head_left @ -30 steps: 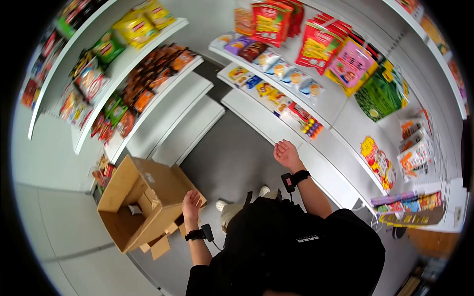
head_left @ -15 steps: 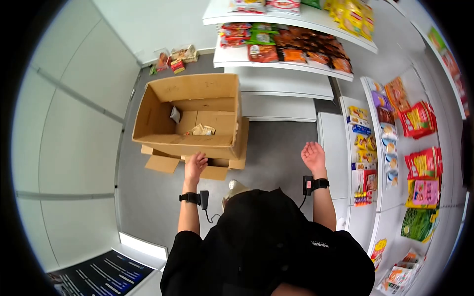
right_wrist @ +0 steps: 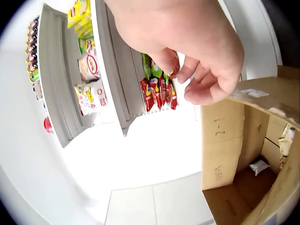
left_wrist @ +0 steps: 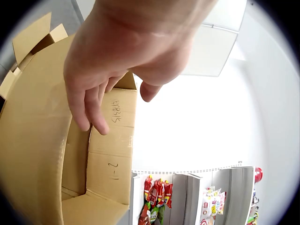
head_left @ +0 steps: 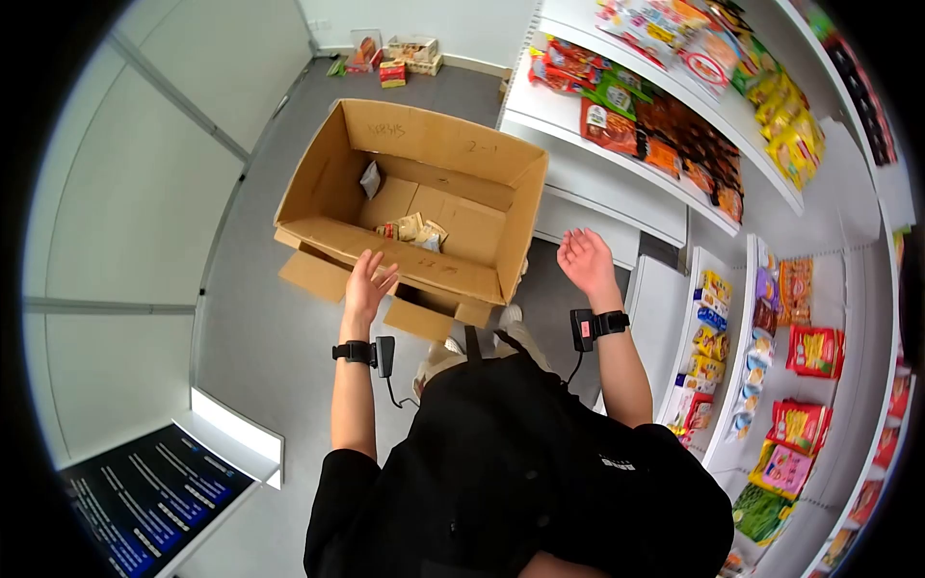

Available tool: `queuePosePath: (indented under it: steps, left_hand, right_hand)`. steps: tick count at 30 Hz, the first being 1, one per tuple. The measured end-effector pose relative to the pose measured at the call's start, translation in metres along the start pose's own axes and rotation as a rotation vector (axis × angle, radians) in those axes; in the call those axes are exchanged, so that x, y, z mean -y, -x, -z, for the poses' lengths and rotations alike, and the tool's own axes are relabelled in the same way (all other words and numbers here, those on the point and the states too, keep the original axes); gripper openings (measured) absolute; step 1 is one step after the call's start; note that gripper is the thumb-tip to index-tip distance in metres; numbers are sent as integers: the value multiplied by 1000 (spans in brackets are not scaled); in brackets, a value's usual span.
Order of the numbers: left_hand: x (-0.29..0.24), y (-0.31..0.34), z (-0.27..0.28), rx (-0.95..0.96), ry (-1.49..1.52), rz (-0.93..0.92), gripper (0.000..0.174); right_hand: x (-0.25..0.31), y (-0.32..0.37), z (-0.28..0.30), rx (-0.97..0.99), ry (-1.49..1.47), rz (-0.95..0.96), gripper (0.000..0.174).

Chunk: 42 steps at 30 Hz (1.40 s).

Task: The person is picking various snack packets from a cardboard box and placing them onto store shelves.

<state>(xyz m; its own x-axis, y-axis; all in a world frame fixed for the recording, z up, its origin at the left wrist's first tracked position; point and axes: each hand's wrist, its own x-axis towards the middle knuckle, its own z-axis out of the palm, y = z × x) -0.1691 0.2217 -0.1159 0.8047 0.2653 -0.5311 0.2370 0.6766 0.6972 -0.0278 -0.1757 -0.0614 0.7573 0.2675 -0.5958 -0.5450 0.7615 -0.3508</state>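
Note:
A large open cardboard box point(head_left: 438, 133) stands on the floor in front of me. Inside it lie a few small beige packets point(head_left: 412, 229) and a white packet point(head_left: 370, 179). My left hand point(head_left: 369, 284) hovers at the box's near side with nothing in it, its fingers loosely bent in the left wrist view, overlapping the front wall. Off the box's right front corner is my right hand point(head_left: 588, 260), also holding nothing, fingers relaxed and palm partly turned up. In the right wrist view its fingers point(right_wrist: 201, 91) overlap the box's edge.
Right of the box rises a white shelf point(head_left: 602, 130) with bagged snacks. Another shelf along the right holds red bags point(head_left: 815, 351) and small boxes. Several packages point(head_left: 409, 53) sit on the floor by the back wall. A dark printed panel point(head_left: 159, 501) is at lower left.
The head view has swung left from the shelves to the box, which now lies straight ahead and nearer. Both hands have come forward toward the box and remain without anything in them.

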Motion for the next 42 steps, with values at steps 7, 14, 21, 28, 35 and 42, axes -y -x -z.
queuePosePath:
  steps: [7, 14, 21, 28, 35, 42]
  left_hand:
    - [-12, -41, 14, -107, 103, 43, 73]
    - [-27, -64, -9, -318, 234, 34, 71]
    - [-28, -73, -19, -577, 244, 2, 58]
    - [-46, -93, -21, -850, 166, 138, 51]
    - [-43, -101, -18, -959, 156, 223, 53]
    - [-30, -96, -26, -1022, 196, 210, 47]
  right_hand:
    - [-19, -119, -96, 75, 228, -250, 22]
    - [-91, -279, -190, 107, 526, -618, 25]
    - [-220, -401, -190, 119, 833, -840, 47]
    - [-331, -509, -157, 101, 1130, -820, 66]
    - [-422, -621, -147, 385, 1501, -547, 66]
    - [-455, -650, -98, 388, 1553, -586, 52]
